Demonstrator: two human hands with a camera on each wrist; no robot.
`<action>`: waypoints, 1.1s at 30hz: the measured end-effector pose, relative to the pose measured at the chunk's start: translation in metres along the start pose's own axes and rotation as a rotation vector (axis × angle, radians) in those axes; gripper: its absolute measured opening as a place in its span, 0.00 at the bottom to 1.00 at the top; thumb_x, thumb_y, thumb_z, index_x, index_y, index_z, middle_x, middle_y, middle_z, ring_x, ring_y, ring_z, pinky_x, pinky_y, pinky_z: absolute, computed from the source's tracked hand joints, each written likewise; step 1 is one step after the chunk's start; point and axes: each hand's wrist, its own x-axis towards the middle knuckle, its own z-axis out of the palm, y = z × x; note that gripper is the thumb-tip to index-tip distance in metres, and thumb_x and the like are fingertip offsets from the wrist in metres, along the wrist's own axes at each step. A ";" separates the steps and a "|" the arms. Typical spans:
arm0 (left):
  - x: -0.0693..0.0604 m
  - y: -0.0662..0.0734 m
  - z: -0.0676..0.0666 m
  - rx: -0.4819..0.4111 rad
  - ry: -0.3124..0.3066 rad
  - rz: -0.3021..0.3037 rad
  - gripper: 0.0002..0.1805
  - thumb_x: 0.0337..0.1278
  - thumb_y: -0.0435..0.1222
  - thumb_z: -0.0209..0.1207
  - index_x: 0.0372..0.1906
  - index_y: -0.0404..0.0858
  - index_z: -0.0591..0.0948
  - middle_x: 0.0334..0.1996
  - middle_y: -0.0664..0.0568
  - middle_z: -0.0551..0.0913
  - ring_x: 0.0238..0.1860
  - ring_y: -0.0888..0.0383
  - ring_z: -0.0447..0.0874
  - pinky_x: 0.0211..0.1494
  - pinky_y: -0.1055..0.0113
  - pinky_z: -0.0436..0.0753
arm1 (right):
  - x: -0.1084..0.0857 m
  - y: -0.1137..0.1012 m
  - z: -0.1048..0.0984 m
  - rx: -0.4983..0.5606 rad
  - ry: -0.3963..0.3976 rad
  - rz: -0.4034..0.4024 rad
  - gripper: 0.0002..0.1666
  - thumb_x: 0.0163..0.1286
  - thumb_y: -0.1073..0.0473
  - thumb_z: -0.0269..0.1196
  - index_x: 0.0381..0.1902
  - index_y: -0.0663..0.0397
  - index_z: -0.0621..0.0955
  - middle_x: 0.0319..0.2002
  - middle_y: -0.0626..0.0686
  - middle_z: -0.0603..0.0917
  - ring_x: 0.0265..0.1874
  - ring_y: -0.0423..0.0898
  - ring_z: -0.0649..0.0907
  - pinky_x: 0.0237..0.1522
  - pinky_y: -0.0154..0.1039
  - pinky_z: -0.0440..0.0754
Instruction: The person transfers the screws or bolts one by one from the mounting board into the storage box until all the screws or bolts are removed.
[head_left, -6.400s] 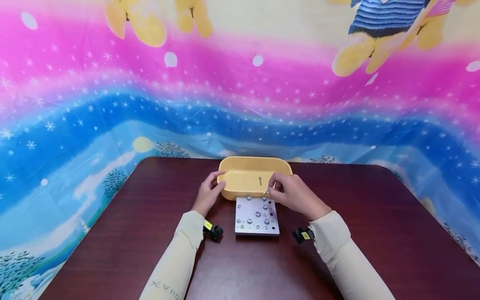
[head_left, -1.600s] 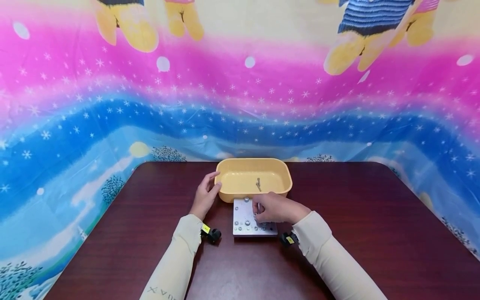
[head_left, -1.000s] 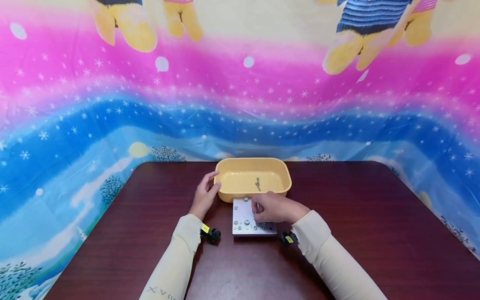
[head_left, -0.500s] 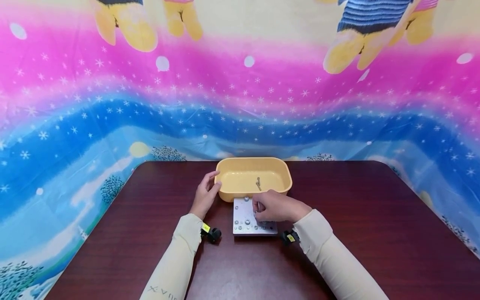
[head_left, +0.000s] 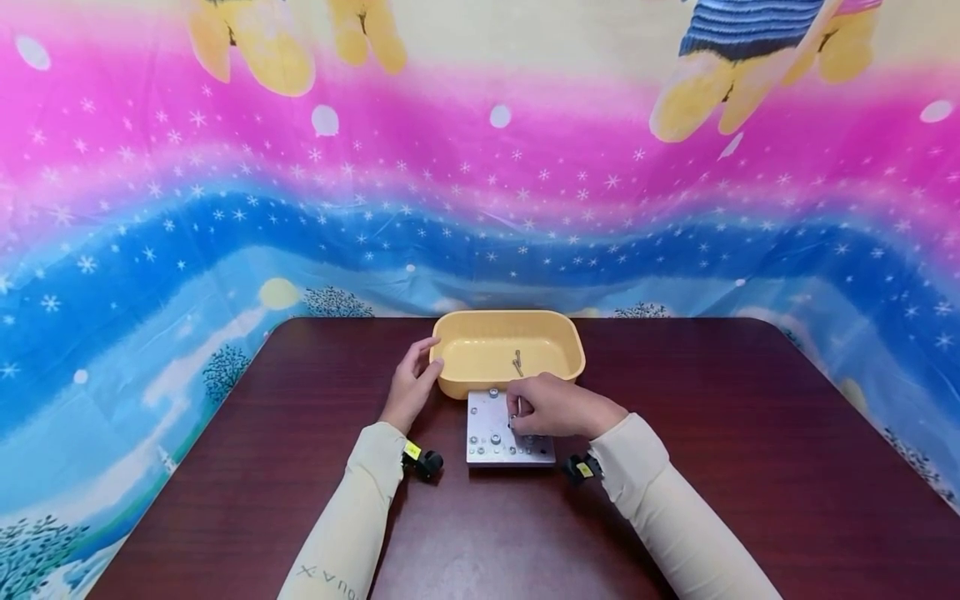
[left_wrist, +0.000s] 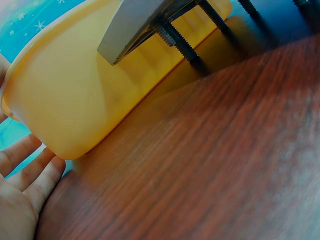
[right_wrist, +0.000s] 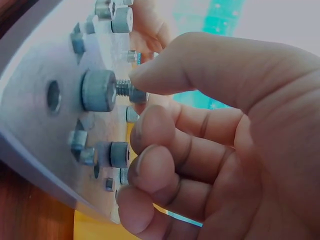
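Note:
The right hand (head_left: 558, 406) is over the right part of a silver metal plate (head_left: 484, 423); in the right wrist view its thumb and index finger pinch a small screw (right_wrist: 138, 95), threads showing beside a larger bolt head (right_wrist: 99, 90). How deep the screw sits in the plate cannot be told. The left hand (head_left: 408, 387) lies at the left end of a yellow container (head_left: 469, 387), its fingertips at the wall, fingers fairly straight. In the left wrist view the left hand's fingers (left_wrist: 37, 172) spread beside the container's lower corner (left_wrist: 70, 145).
Two screws (head_left: 517, 362) lie inside the container, right of its middle. Several bolts and pins stand in the plate; threaded shafts (left_wrist: 182, 47) stick out under it in the left wrist view. A dark red table (head_left: 480, 533) carries everything, with a patterned cloth (head_left: 420, 150) behind.
Since the earliest frame the right hand has moved from the container's front edge to over the plate, and a second screw shows in the container. The left hand stays at the container's left end.

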 end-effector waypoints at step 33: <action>0.008 -0.020 0.002 0.004 0.027 0.005 0.22 0.67 0.41 0.56 0.65 0.49 0.72 0.65 0.49 0.71 0.66 0.51 0.67 0.67 0.53 0.66 | -0.004 0.002 -0.006 0.028 0.054 -0.032 0.06 0.60 0.60 0.63 0.28 0.45 0.76 0.18 0.42 0.72 0.19 0.37 0.72 0.25 0.33 0.72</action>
